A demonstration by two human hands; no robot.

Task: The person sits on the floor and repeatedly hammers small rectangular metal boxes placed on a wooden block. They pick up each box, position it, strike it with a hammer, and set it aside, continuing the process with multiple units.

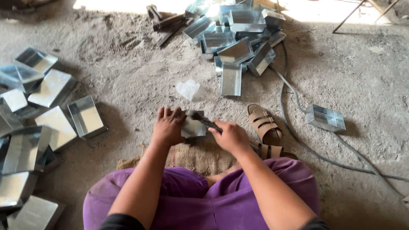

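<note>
A dusty concrete floor (128, 81) spreads under a seated person in purple cloth (191, 200), knees on a burlap mat (187, 155). Shiny sheet-metal boxes lie heaped to the left (51, 123) and in a second pile (234, 38) at the top, with one lone box (326, 118) well apart on the right, beside a grey cable (294, 127). A tan sandal (265, 124) rests just beside the right hand (232, 137), whose fingers are wrapped tight around a dark hammer (203, 119). The left hand (168, 127) clasps a small sheet-metal box (194, 127), held low between both hands above the mat. A crumpled scrap of clear plastic (188, 88) lies nearby.
</note>
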